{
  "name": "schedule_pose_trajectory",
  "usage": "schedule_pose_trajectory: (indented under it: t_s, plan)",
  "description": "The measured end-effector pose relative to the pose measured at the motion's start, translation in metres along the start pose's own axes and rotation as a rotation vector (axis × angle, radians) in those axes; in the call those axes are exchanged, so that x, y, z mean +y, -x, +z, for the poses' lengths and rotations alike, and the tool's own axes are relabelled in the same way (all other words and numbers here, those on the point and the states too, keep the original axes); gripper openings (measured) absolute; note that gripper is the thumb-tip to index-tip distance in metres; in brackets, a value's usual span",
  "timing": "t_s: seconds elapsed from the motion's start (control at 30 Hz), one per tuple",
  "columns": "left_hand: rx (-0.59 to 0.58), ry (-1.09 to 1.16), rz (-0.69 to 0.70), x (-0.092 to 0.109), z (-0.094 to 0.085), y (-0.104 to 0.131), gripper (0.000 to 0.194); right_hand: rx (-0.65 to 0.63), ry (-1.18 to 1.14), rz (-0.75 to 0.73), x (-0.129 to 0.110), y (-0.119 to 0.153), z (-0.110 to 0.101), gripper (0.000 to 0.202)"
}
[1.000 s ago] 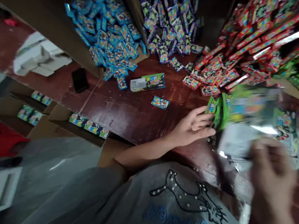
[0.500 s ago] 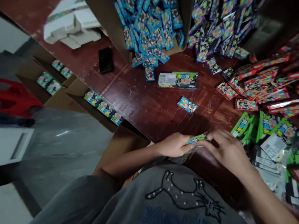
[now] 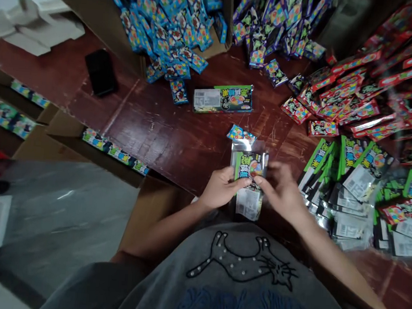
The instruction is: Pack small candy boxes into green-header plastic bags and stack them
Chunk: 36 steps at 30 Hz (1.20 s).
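- Two hands meet above the near edge of the dark wooden table (image 3: 178,143).
- Heaped packets spread across the far side: blue packets (image 3: 169,32), purple packets (image 3: 273,26) and red packets (image 3: 368,91); a fanned stack of green packs (image 3: 349,185) lies just right of the hands.
- Between the hands is a clear-sleeved green pack (image 3: 248,184), long axis running away from the person, green printed end far, white barcode label near; its writing is too small to read.
- Left hand (image 3: 219,189) pinches the pack's left edge, fingers closed on it.
- Right hand (image 3: 281,191) clamps its right edge likewise.
- A single blue packet (image 3: 241,134) lies just beyond the pack.
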<state>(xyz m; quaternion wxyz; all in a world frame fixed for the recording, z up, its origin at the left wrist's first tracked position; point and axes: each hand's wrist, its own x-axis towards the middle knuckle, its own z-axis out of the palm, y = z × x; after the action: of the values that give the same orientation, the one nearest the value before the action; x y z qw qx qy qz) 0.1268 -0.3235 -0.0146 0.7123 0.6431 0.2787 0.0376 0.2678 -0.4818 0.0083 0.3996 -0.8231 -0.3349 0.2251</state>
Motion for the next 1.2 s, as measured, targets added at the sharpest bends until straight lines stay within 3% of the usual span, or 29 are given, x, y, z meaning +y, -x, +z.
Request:
schedule_pose_trajectory:
  t_s: [0.07, 0.13, 0.23, 0.27, 0.3, 0.4, 0.47, 0.53, 0.63, 0.73, 0.8, 0.9, 1.0, 1.2]
  plan:
    - [0.006, -0.077, 0.016, -0.01, 0.002, 0.001, 0.047, -0.078, 0.099, 0.095, 0.006, 0.011, 0.018, 0.051]
    - [0.087, -0.25, 0.094, -0.014, -0.006, -0.002, 0.057, -0.099, 0.245, 0.115, 0.011, 0.015, 0.023, 0.047]
    - [0.301, -0.637, 0.343, 0.0, -0.038, -0.022, 0.069, -0.122, 0.386, 0.058, 0.019, -0.001, 0.002, 0.054]
    - [0.302, -0.78, 0.433, 0.009, -0.05, -0.034, 0.067, -0.099, 0.425, 0.02, 0.023, -0.014, -0.01, 0.056]
    - [0.226, -0.92, 0.512, 0.019, -0.06, -0.048, 0.062, -0.054, 0.467, -0.038, 0.026, -0.032, -0.024, 0.058]
    - [-0.149, -1.232, 0.637, 0.047, -0.079, -0.088, 0.064, 0.069, 0.622, -0.305, 0.04, -0.105, -0.066, 0.055]
    - [-0.297, -1.354, 0.61, 0.056, -0.078, -0.107, 0.067, -0.066, 0.714, -0.431, 0.051, -0.159, -0.088, 0.05]
    - [-0.29, -1.4, 0.539, 0.058, -0.072, -0.115, 0.063, -0.228, 0.774, -0.478, 0.06, -0.203, -0.101, 0.043]
    - [-0.123, -1.31, 0.42, 0.052, -0.065, -0.115, 0.067, -0.354, 0.814, -0.553, 0.062, -0.239, -0.106, 0.042]
    - [-0.075, -1.117, 0.34, 0.048, -0.069, -0.113, 0.093, -0.349, 0.83, -0.628, 0.056, -0.238, -0.102, 0.06]
    - [-0.186, -1.021, 0.338, 0.05, -0.074, -0.117, 0.107, -0.338, 0.797, -0.65, 0.053, -0.227, -0.097, 0.068]
    - [-0.335, -0.975, 0.344, 0.056, -0.078, -0.128, 0.104, -0.354, 0.678, -0.639, 0.055, -0.208, -0.086, 0.081]
    - [-0.309, -0.965, 0.35, 0.059, -0.067, -0.143, 0.098, -0.381, 0.524, -0.59, 0.061, -0.195, -0.074, 0.092]
    - [-0.279, -0.907, 0.437, 0.047, -0.041, -0.169, 0.12, -0.429, 0.289, -0.54, 0.075, -0.188, -0.066, 0.133]
